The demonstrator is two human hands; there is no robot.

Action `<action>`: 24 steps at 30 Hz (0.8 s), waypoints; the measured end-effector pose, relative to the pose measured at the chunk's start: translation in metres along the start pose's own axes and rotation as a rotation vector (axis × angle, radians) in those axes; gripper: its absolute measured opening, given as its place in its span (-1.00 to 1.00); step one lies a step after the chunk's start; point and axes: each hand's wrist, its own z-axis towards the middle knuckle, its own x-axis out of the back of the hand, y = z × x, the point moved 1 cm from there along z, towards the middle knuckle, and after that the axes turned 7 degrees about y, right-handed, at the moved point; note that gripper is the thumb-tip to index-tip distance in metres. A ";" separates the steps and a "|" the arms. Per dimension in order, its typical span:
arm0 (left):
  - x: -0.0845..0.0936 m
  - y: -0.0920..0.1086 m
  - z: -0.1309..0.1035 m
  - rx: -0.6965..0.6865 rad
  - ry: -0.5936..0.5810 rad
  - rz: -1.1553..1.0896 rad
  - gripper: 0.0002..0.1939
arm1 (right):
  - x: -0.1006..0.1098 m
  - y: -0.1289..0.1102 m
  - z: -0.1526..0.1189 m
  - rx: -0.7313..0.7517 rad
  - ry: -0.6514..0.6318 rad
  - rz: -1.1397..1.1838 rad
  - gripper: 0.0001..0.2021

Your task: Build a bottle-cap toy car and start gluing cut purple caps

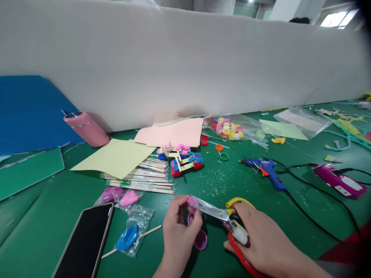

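Observation:
My left hand (181,224) pinches a small pink piece (192,201), perhaps clay or foam, between thumb and fingers. My right hand (261,235) grips a pair of scissors (216,212) with yellow and red handles. The blades are spread and reach to the pink piece. Below the blades lies a purple bottle cap (200,239), and a second purple cap (190,219) shows partly behind my left fingers. Farther back stands a small model (185,164) of pale sticks with red, blue and pink rounded pieces.
Wrapped sticks (150,175) lie under yellow paper (116,156). A phone (85,239) and bagged blue clay (127,237) are at left, with a pink bottle (87,129) behind. On the right, a blue glue gun (265,170) trails its cord near a purple power strip (339,180). Bagged caps (227,127) sit at back.

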 end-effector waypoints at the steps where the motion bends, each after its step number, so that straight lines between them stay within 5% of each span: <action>1: 0.000 0.000 0.000 -0.021 -0.005 0.001 -0.77 | -0.001 0.000 0.000 0.001 -0.010 0.006 -0.66; 17: 0.004 0.002 -0.001 -0.129 0.006 0.055 -0.78 | -0.007 -0.007 -0.001 -0.042 -0.145 0.111 -0.74; 24: 0.004 0.003 0.002 -0.064 0.005 -0.028 -0.80 | -0.002 -0.007 -0.001 -0.003 -0.375 0.361 -0.81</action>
